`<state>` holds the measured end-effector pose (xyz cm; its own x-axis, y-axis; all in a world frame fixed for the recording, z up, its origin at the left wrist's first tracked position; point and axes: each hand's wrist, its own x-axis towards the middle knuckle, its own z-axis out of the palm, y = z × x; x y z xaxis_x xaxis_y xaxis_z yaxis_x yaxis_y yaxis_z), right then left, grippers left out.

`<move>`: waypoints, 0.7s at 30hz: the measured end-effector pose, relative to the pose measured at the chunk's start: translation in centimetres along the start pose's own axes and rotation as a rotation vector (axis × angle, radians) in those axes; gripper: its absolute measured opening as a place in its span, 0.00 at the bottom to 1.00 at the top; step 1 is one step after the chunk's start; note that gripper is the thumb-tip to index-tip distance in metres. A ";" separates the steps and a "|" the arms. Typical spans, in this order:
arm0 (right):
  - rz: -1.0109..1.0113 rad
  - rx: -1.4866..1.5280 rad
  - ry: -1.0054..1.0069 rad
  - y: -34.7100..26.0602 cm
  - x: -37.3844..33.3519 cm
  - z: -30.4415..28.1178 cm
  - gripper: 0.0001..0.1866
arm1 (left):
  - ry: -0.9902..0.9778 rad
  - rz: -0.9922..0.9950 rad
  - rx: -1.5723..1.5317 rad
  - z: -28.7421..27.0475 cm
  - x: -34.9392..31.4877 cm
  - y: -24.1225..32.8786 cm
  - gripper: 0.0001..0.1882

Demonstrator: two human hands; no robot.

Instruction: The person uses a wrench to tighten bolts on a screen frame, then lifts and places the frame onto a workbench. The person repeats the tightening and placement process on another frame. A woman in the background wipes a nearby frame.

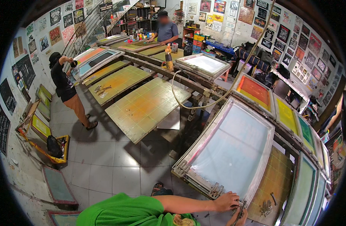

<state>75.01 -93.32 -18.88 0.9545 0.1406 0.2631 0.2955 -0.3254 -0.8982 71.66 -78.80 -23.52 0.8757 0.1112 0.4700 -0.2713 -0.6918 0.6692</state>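
Observation:
A large screen-printing frame (233, 150) with pale blue mesh and a worn light border lies tilted in front of me. My left hand (226, 202) reaches across to its near right corner, fingers curled down by the metal hardware there; what they grip is hidden. Just below, my right hand (239, 219) is partly cut off by the lower edge. Its fingers close round a dark, narrow metal piece (239, 211) at the same corner. A metal clamp (215, 190) sits on the frame's near edge, to the left of my hands.
Loose metal clamp parts (266, 208) and a small wrench-like tool (273, 198) lie on the brown board (274, 177) at right. More screens (308, 188) stand beyond it. Flat printing boards (146, 105) extend ahead; a hose (203, 107) hangs over the rail. Two people (69, 86) stand farther off.

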 end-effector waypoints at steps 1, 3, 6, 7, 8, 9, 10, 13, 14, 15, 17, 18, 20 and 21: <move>0.012 0.013 -0.003 -0.1 -0.3 0.0 0.12 | -0.034 -0.033 0.001 -0.3 0.0 0.2 0.11; 0.046 0.038 0.005 -1.1 -0.7 0.0 0.12 | -0.048 -0.058 0.018 0.1 0.2 0.3 0.12; -0.055 0.040 0.039 0.9 -0.5 0.2 0.13 | -0.010 -0.053 0.108 0.8 0.1 0.4 0.12; -0.147 0.017 0.070 3.1 0.0 0.2 0.13 | -0.011 -0.044 0.152 1.2 0.4 0.5 0.13; -0.235 -0.007 0.093 3.7 0.2 0.4 0.13 | -0.011 -0.043 0.197 1.5 0.5 0.6 0.14; -0.258 -0.030 0.105 4.3 0.3 0.3 0.13 | -0.029 -0.042 0.252 1.8 0.5 0.6 0.14; -0.282 -0.052 0.117 4.9 0.4 0.3 0.12 | -0.047 -0.041 0.307 2.0 0.5 0.7 0.15; -0.313 -0.089 0.157 4.5 0.6 0.0 0.12 | -0.075 0.021 0.425 2.8 1.1 0.4 0.16; -0.303 -0.083 0.164 4.1 0.7 -0.1 0.12 | -0.081 0.051 0.457 3.1 1.2 0.1 0.16; -0.292 -0.077 0.163 3.9 0.6 -0.3 0.12 | -0.096 0.086 0.452 3.3 1.3 -0.2 0.16; -0.263 -0.066 0.158 3.6 0.3 -0.5 0.11 | -0.127 0.155 0.444 3.7 1.6 -0.8 0.17; -0.245 -0.062 0.153 3.6 0.2 -0.6 0.11 | -0.115 0.185 0.464 3.9 1.8 -0.8 0.14; -0.210 -0.060 0.144 3.2 -0.2 -0.7 0.11 | -0.092 0.249 0.505 4.5 2.6 -1.1 0.10; -0.199 -0.056 0.129 2.9 -0.4 -0.5 0.11 | -0.124 0.278 0.549 5.5 2.9 -2.0 0.07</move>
<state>75.51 -94.77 -21.39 0.8733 0.0884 0.4792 0.4771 -0.3552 -0.8039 76.94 -80.99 -26.61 0.8506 -0.1868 0.4915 -0.2799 -0.9522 0.1225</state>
